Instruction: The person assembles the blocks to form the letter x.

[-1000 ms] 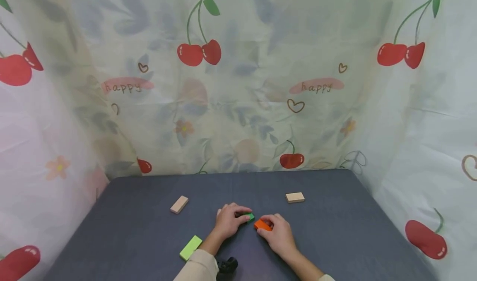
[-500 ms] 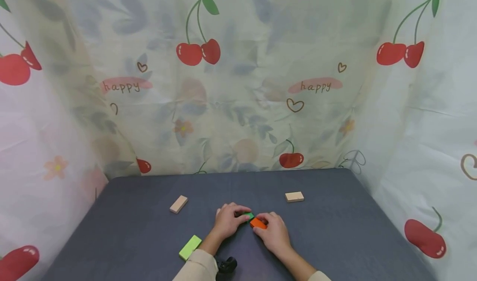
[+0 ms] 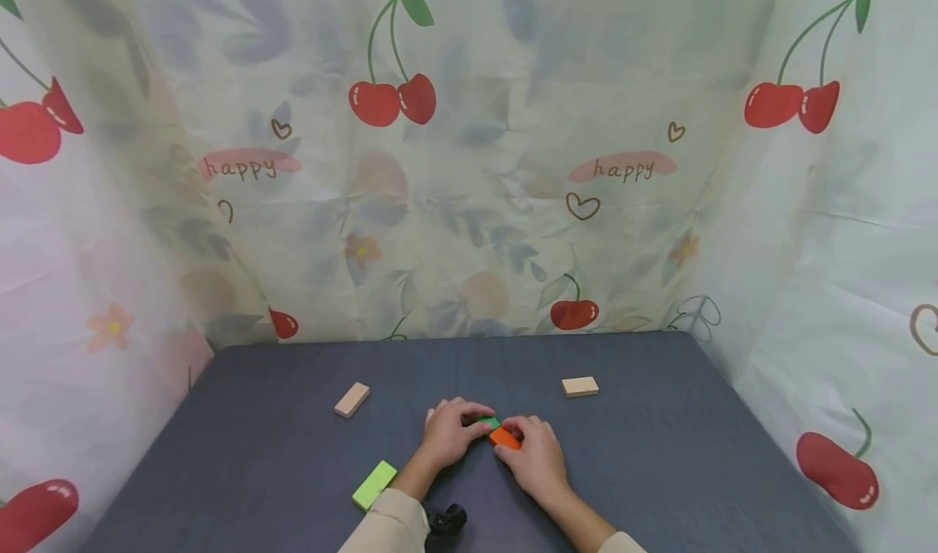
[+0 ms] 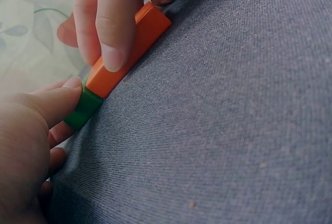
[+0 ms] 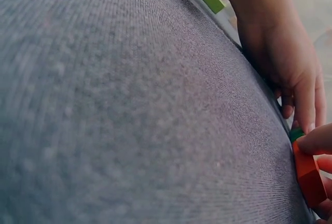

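Near the middle of the dark table, my left hand (image 3: 449, 435) pinches a green block (image 4: 84, 108) between thumb and fingers, which cover much of it. My right hand (image 3: 538, 459) grips an orange block (image 3: 504, 437) by its sides, thumb nearer to me. In the left wrist view the orange block (image 4: 129, 50) lies end to end against the green one on the cloth, the two forming a short row. The right wrist view catches the orange block (image 5: 309, 175) at its right edge, with a sliver of the green block (image 5: 296, 134) behind it.
A light green block (image 3: 374, 485) lies beside my left forearm. Two plain wooden blocks stand farther back, one on the left (image 3: 352, 400) and one on the right (image 3: 580, 387). A black device (image 3: 445, 522) sits by the left wrist. Patterned curtains (image 3: 469, 211) border the table (image 3: 659, 439).
My right hand has moved left with the orange block, bringing its end up against the green block. The left hand has stayed in place on the green block.
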The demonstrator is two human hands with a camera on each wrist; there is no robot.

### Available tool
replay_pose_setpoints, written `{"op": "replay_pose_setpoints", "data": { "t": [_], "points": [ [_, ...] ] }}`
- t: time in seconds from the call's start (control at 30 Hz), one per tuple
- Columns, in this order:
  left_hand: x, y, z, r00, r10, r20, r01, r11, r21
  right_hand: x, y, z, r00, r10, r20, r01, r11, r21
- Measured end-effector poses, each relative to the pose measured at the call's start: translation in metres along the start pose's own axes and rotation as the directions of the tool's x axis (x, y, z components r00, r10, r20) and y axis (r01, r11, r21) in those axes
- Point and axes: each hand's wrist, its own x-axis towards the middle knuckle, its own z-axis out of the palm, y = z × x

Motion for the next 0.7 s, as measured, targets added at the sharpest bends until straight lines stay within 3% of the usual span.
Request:
{"op": "replay_pose_setpoints", "data": {
  "t": [0.7],
  "points": [
    [-0.0002,0.0003,-0.0015,1.0,0.012,0.006,-0.012,1.0,0.009,-0.0006,-0.003,0.001,1.0,0.024,-0.003,-0.024,1.0,-0.016]
  ]
}}
